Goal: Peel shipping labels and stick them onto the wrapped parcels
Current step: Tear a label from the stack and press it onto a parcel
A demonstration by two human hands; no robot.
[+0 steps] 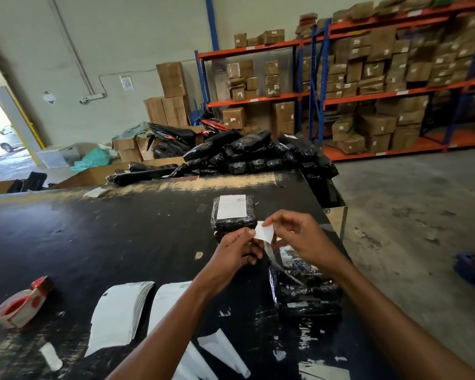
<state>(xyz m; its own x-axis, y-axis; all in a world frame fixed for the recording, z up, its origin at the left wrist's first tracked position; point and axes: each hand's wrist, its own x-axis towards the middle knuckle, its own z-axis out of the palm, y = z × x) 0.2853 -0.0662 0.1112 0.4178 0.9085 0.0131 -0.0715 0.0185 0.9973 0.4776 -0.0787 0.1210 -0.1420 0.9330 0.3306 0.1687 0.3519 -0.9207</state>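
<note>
Label (265, 232) held just above black wrapped parcel (305, 292) — left hand (237, 246) and right hand (299, 237) each pinch an edge. Likely thin, limp, near weightless, sticky-backed; best gripped by corners only — may curl and cling to itself if slack.

table (107, 229): black, pale scuffs | wrapped parcel (226, 224): glossy black | shipping label (264, 232): white | tape dispenser (22, 303): red, white | racking (258, 99): orange beams, blue uprights | cardboard boxes (173, 79): brown
</note>
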